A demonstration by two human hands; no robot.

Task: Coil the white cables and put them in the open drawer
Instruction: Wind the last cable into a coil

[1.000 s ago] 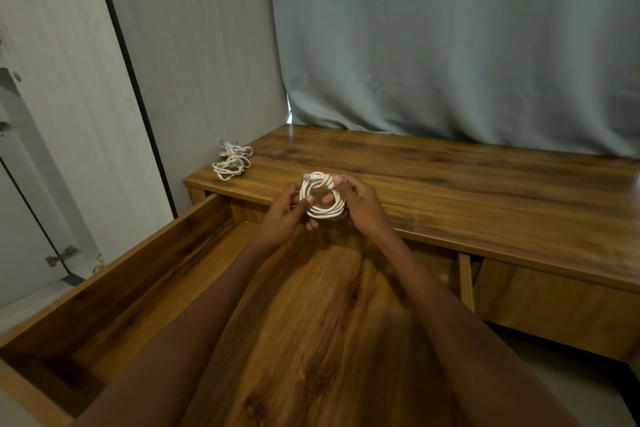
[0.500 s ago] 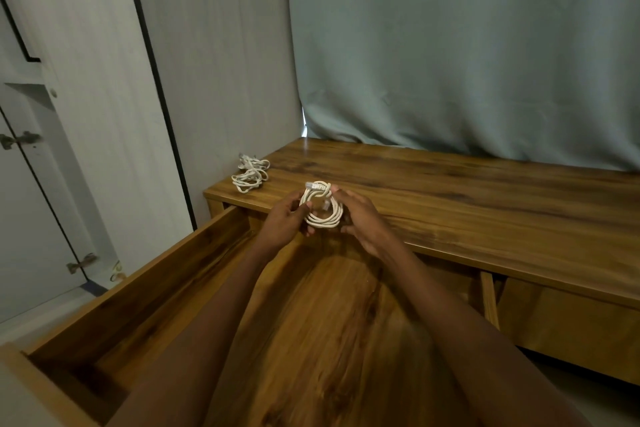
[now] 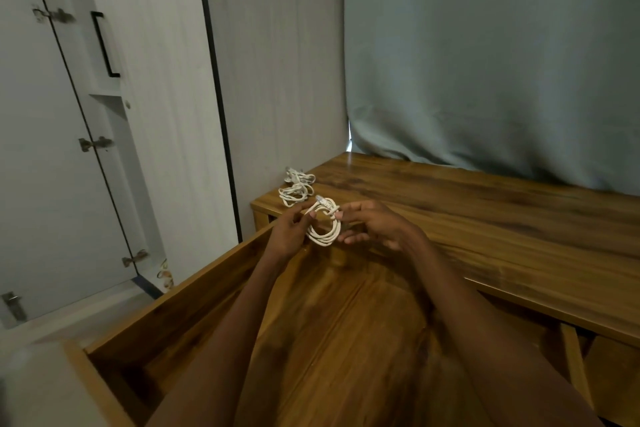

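I hold a coiled white cable [image 3: 327, 227] between both hands, above the back of the open wooden drawer [image 3: 207, 291]. My left hand [image 3: 289, 230] pinches the coil's left side. My right hand [image 3: 377, 227] holds its right side with fingertips, and the clear plug end sticks up at the coil's top. The coil hangs upright, its loops wound a few turns. Two more white cable bundles [image 3: 296, 185] lie on the desk's far left corner, just behind my left hand. My forearms cover much of the drawer's floor.
The wooden desktop [image 3: 502, 218] stretches right under a grey-green curtain [image 3: 485, 62]. A pale wardrobe door with a black handle [image 3: 105, 45] stands at left, close to the drawer's left wall. A second drawer front [image 3: 606, 374] shows at lower right.
My view has swung left and up, showing more of the wardrobe. The hands and coil stay together over the drawer; my right fingers have loosened to fingertips on the coil.
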